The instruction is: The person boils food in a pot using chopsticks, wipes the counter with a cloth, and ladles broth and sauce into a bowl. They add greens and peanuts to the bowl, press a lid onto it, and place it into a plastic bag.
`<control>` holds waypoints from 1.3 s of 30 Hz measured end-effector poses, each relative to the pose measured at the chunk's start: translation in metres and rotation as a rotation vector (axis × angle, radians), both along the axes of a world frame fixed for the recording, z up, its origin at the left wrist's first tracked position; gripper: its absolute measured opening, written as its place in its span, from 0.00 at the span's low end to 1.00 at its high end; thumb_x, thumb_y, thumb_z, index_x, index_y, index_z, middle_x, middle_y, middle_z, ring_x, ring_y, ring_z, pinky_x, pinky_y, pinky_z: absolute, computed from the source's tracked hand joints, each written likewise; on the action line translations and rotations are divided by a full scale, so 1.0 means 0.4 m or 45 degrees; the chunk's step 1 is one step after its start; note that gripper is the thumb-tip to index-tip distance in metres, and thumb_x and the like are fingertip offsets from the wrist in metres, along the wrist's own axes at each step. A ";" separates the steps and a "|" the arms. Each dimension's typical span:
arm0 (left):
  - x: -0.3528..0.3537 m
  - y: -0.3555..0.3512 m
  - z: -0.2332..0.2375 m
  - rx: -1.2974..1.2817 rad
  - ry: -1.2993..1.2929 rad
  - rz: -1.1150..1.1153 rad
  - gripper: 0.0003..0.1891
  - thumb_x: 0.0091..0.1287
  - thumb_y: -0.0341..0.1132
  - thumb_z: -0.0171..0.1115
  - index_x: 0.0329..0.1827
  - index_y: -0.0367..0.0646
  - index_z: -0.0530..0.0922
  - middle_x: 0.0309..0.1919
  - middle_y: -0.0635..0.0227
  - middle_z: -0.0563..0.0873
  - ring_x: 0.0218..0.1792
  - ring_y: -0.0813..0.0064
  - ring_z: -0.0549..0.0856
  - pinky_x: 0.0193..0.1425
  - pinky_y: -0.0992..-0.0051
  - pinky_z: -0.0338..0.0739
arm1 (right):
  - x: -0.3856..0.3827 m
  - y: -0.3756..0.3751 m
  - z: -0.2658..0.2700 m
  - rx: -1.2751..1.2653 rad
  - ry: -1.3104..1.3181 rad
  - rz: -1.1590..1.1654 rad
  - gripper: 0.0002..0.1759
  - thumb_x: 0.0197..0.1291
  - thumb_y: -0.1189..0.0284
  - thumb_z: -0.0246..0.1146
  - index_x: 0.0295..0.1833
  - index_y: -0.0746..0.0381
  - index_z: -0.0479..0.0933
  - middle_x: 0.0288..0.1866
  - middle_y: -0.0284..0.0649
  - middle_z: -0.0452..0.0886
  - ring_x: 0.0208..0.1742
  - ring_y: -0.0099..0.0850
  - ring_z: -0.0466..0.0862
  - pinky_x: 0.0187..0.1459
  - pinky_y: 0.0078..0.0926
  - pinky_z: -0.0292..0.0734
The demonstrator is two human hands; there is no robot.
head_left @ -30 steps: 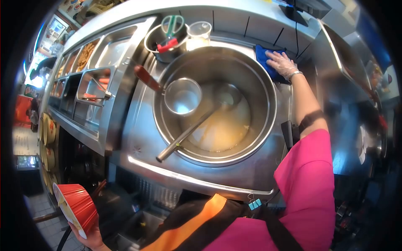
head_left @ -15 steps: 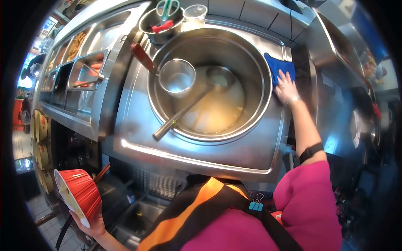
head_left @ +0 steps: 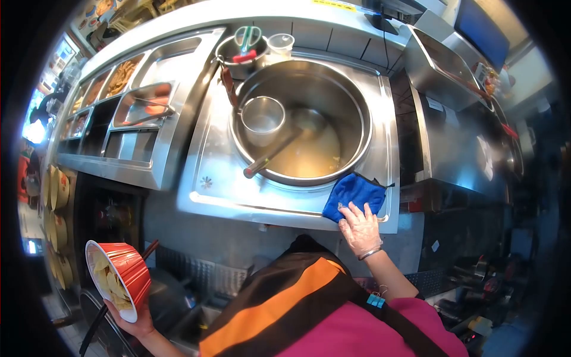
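My left hand (head_left: 138, 323) is closed round a red ribbed bowl (head_left: 132, 279) with a white inside, tilted on its side toward the left. Pale yellow, flat pieces of food (head_left: 110, 284) lie in it. A dark stick with a reddish end (head_left: 151, 249) shows behind the bowl; whether my fingers hold it is hidden. My right hand (head_left: 360, 229), in a thin clear glove, rests with fingers stretched out on a blue cloth (head_left: 357, 195). That cloth lies on the steel counter (head_left: 262, 208) at its front right, beside a large pot (head_left: 300, 178).
Cloudy liquid fills the pot's bottom, with a ladle (head_left: 273, 153) and a strainer (head_left: 263, 115) in it. Behind stands a small pot (head_left: 223, 55) with green-handled scissors (head_left: 247, 38) and a clear cup (head_left: 280, 44). Food trays (head_left: 128, 144) are at left, a steel box (head_left: 437, 71) at right.
My right hand and the blue cloth have come from the pot's far right side to the counter's front right. The bowl has turned slightly, showing more food. The view has shifted.
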State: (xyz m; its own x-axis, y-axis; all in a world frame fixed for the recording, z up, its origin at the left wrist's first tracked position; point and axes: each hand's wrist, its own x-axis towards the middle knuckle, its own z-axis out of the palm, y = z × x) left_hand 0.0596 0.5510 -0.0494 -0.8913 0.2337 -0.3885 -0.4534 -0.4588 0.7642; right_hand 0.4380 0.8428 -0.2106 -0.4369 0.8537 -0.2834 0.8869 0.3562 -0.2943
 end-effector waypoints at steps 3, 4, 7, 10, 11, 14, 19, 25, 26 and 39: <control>0.000 -0.009 0.002 0.008 0.032 -0.002 0.30 0.67 0.52 0.40 0.68 0.49 0.51 0.66 0.59 0.59 0.63 0.53 0.62 0.61 0.43 0.56 | -0.036 0.006 0.031 0.075 0.110 -0.271 0.28 0.57 0.49 0.48 0.62 0.46 0.63 0.67 0.46 0.55 0.68 0.52 0.50 0.62 0.59 0.44; 0.003 -0.012 0.004 0.020 0.045 -0.015 0.30 0.67 0.52 0.40 0.68 0.49 0.51 0.65 0.59 0.59 0.63 0.53 0.62 0.61 0.43 0.57 | -0.044 0.020 0.012 0.376 -0.143 -0.213 0.31 0.55 0.48 0.50 0.64 0.48 0.61 0.69 0.47 0.51 0.69 0.54 0.47 0.63 0.59 0.40; 0.003 -0.037 -0.002 0.068 0.044 -0.038 0.30 0.66 0.52 0.40 0.68 0.47 0.53 0.65 0.60 0.61 0.63 0.55 0.62 0.61 0.44 0.57 | -0.033 0.059 -0.035 0.287 -0.127 -0.025 0.33 0.54 0.47 0.52 0.64 0.47 0.61 0.70 0.48 0.47 0.69 0.56 0.44 0.63 0.60 0.39; 0.021 -0.047 -0.020 0.229 0.044 -0.003 0.31 0.65 0.53 0.42 0.67 0.46 0.54 0.64 0.60 0.62 0.63 0.55 0.63 0.61 0.45 0.57 | -0.043 0.045 -0.029 0.151 -0.072 0.307 0.36 0.49 0.45 0.56 0.64 0.46 0.62 0.70 0.48 0.46 0.69 0.57 0.43 0.63 0.60 0.41; 0.014 -0.085 -0.055 0.266 0.140 -0.054 0.30 0.65 0.52 0.44 0.66 0.45 0.56 0.63 0.60 0.63 0.62 0.57 0.64 0.64 0.52 0.57 | -0.070 0.049 -0.031 0.151 -0.065 0.418 0.37 0.47 0.46 0.58 0.64 0.46 0.62 0.70 0.48 0.47 0.69 0.57 0.44 0.63 0.60 0.41; 0.043 -0.090 -0.055 0.346 0.170 -0.101 0.27 0.67 0.48 0.39 0.66 0.43 0.57 0.63 0.61 0.64 0.62 0.58 0.64 0.65 0.57 0.57 | -0.202 0.060 -0.030 0.119 0.028 0.757 0.41 0.43 0.50 0.63 0.65 0.47 0.58 0.69 0.48 0.51 0.68 0.54 0.49 0.61 0.60 0.48; 0.117 -0.106 -0.060 0.325 0.183 -0.108 0.27 0.68 0.48 0.36 0.66 0.40 0.56 0.63 0.57 0.62 0.63 0.56 0.63 0.66 0.58 0.55 | -0.451 0.041 -0.022 0.123 0.175 1.115 0.39 0.50 0.54 0.60 0.67 0.46 0.53 0.69 0.47 0.52 0.69 0.48 0.51 0.60 0.54 0.55; 0.182 -0.127 -0.065 0.180 0.152 0.050 0.28 0.68 0.49 0.37 0.66 0.42 0.56 0.63 0.59 0.63 0.62 0.58 0.65 0.64 0.56 0.60 | -0.835 0.103 -0.107 0.287 0.336 0.529 0.38 0.56 0.50 0.51 0.69 0.54 0.49 0.70 0.45 0.49 0.71 0.44 0.48 0.66 0.45 0.48; 0.189 -0.144 -0.072 0.180 0.138 0.108 0.28 0.68 0.49 0.37 0.66 0.42 0.56 0.63 0.59 0.63 0.61 0.58 0.66 0.64 0.56 0.60 | -0.893 0.124 -0.105 0.307 0.314 0.418 0.39 0.56 0.49 0.51 0.69 0.54 0.49 0.70 0.45 0.49 0.71 0.43 0.47 0.66 0.45 0.47; 0.157 -0.280 -0.048 0.146 0.036 0.212 0.28 0.68 0.52 0.36 0.67 0.47 0.54 0.64 0.60 0.62 0.62 0.56 0.65 0.61 0.49 0.61 | -1.022 0.187 -0.077 0.206 0.466 0.335 0.37 0.46 0.57 0.60 0.63 0.56 0.61 0.67 0.46 0.57 0.68 0.42 0.54 0.62 0.46 0.53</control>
State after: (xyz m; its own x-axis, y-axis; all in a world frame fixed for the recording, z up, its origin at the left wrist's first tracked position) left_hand 0.1223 0.4388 -0.0684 -0.9316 0.1232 -0.3421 -0.3429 -0.6105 0.7139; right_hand 0.0292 0.9175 -0.2415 -0.6907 0.7209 0.0567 0.6085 0.6219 -0.4929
